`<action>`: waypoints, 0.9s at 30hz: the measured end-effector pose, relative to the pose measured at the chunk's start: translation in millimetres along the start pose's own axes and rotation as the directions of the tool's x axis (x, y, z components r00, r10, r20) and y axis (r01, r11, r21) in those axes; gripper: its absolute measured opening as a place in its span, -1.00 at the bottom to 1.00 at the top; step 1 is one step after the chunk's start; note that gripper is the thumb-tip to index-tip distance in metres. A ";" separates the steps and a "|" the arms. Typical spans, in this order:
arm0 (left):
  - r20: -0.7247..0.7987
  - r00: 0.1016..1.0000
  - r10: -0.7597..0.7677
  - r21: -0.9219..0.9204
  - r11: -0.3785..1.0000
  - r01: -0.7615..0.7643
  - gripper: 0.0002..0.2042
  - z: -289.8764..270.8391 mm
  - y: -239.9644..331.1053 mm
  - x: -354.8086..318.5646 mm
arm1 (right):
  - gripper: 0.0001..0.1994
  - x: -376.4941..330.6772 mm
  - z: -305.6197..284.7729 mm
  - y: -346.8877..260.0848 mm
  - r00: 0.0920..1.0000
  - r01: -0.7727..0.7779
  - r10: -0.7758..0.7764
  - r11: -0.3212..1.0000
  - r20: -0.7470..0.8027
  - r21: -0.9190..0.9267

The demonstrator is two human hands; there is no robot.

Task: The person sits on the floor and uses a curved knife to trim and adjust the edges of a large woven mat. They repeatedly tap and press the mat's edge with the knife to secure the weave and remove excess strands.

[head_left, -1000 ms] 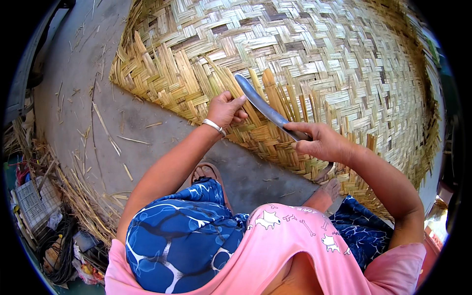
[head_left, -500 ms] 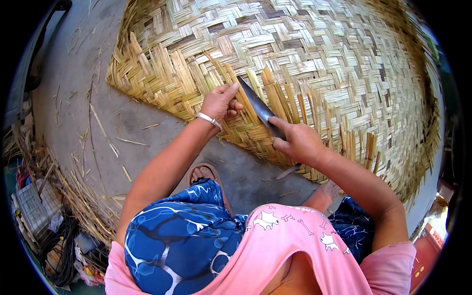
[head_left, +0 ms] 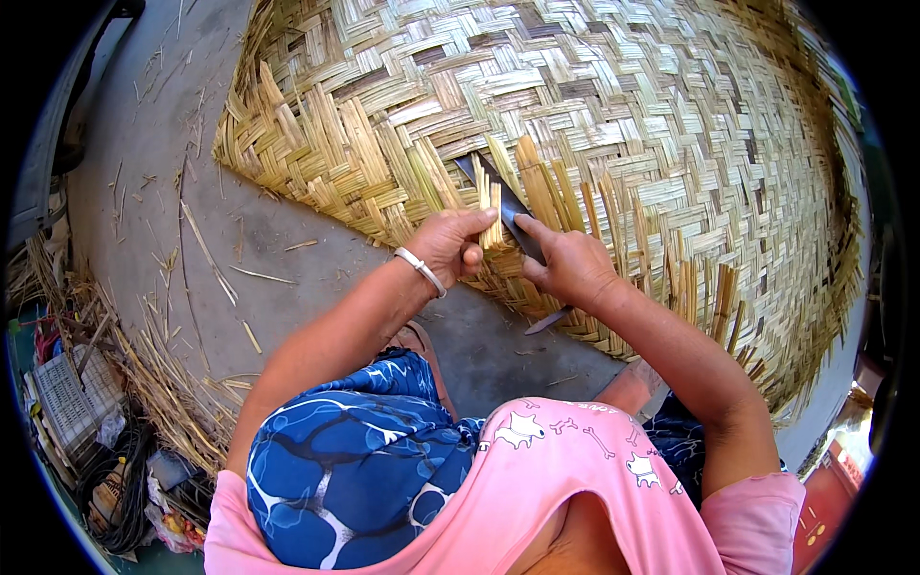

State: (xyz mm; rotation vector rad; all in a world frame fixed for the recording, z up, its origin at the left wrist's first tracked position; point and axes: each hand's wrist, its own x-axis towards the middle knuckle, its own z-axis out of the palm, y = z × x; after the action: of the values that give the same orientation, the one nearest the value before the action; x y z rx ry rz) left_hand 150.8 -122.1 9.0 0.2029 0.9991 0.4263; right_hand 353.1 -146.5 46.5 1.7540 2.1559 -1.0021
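Seen from above: left hand (head_left: 450, 244) pinching loose bamboo strips (head_left: 494, 206) at the near edge of a large woven mat (head_left: 613, 105); right hand (head_left: 567, 266) closed around a dark knife (head_left: 503, 196), blade laid against those strips; bare concrete floor (head_left: 172, 172) open to the left

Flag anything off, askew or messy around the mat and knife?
Nothing looks damaged. The woven mat has loose unwoven strip ends sticking up along its near edge, where the left hand pinches one and the right hand holds the knife. Stray splinters litter the concrete floor.
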 end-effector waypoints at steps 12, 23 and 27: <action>-0.432 0.876 0.214 0.219 0.967 -0.128 -0.80 -2.5 21.8 58.4 | -0.43 1.1 6.0 1.2 1.000 0.022 -0.023 0.997 -0.014 -0.077; -0.016 0.733 0.680 0.998 -0.028 0.048 -0.46 -10.8 26.8 43.2 | -0.44 -33.1 -13.0 -5.2 0.996 0.042 -0.027 0.984 0.085 -0.173; 0.015 0.668 0.744 0.989 -0.110 0.100 -0.47 -17.4 13.0 52.8 | -0.47 -86.1 -63.6 0.1 0.948 0.053 0.022 0.973 0.317 -0.227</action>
State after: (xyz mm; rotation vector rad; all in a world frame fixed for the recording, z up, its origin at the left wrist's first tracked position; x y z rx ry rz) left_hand 157.4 -87.9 -36.2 1.9577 1.7933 0.1397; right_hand 394.4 -176.7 140.6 1.3669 1.9923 -0.9185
